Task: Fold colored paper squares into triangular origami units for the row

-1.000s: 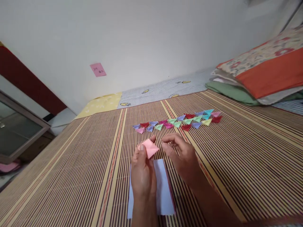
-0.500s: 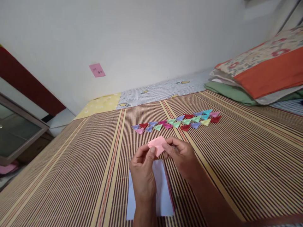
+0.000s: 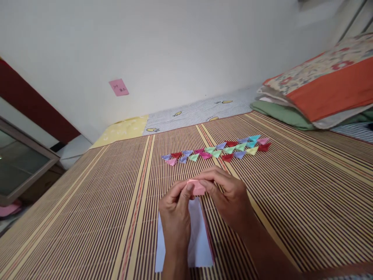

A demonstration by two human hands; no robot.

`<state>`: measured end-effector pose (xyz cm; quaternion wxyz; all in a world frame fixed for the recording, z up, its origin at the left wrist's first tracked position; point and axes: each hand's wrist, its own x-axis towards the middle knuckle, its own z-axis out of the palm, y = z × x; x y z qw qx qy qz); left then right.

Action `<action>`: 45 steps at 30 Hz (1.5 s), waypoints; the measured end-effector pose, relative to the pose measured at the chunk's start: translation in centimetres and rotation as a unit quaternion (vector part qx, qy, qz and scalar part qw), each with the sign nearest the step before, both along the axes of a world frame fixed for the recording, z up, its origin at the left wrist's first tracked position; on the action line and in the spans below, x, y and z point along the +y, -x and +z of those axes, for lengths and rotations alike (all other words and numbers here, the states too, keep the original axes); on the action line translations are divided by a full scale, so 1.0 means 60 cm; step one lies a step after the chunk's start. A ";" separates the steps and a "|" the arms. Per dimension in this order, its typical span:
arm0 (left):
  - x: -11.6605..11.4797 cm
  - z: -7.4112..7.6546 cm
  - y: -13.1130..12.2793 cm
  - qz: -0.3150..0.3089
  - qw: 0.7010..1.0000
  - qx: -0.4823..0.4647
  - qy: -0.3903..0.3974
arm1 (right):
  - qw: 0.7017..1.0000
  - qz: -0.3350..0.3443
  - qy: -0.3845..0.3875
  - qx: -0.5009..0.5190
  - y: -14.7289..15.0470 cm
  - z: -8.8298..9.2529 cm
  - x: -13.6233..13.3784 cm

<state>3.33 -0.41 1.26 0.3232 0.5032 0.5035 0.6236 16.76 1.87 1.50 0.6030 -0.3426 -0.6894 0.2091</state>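
A small piece of folded pink paper [image 3: 197, 188] is held up between my two hands, above the mat. My left hand [image 3: 175, 202] pinches its left side, thumb in front. On the right side, my right hand [image 3: 229, 194] grips it with the thumb in front and the fingers bent over its top edge. Part of the paper is hidden by my fingers. Below my hands lies a stack of paper sheets [image 3: 201, 241], pale blue on top with a pink edge at its right. Several small folded paper pieces [image 3: 216, 154] in many colours stand in rows beyond my hands.
A striped bamboo mat [image 3: 96, 217] covers the surface. Pillows [image 3: 329, 93] and a green cloth [image 3: 282, 114] are piled at the right, against the wall. A pink note [image 3: 119, 87] is stuck on the wall. A framed glass panel [image 3: 23, 163] stands at the left edge.
The pink paper's top has come down, so it looks like a low strip instead of a diamond. My right fingers have moved left over its top edge.
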 end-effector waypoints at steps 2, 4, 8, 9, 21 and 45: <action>0.000 0.000 -0.001 -0.002 1.000 0.006 -0.008 | 1.000 0.002 0.001 -0.004 0.000 -0.002 0.001; 0.001 -0.002 -0.001 -0.006 1.000 0.024 -0.015 | 1.000 0.003 0.002 -0.005 -0.001 -0.003 0.003; 0.001 -0.006 -0.001 -0.016 0.998 0.065 -0.017 | 1.000 0.003 -0.003 -0.011 -0.001 -0.003 0.004; 0.001 -0.006 -0.001 -0.016 0.997 0.069 -0.015 | 1.000 0.002 -0.003 -0.013 -0.001 -0.003 0.004; -0.002 -0.008 0.001 0.011 0.998 0.061 0.001 | 1.000 -0.012 -0.018 0.016 0.001 -0.002 0.001; 0.003 -0.011 0.003 -0.056 0.997 -0.043 -0.044 | 0.998 0.048 0.018 0.027 -0.012 0.005 -0.001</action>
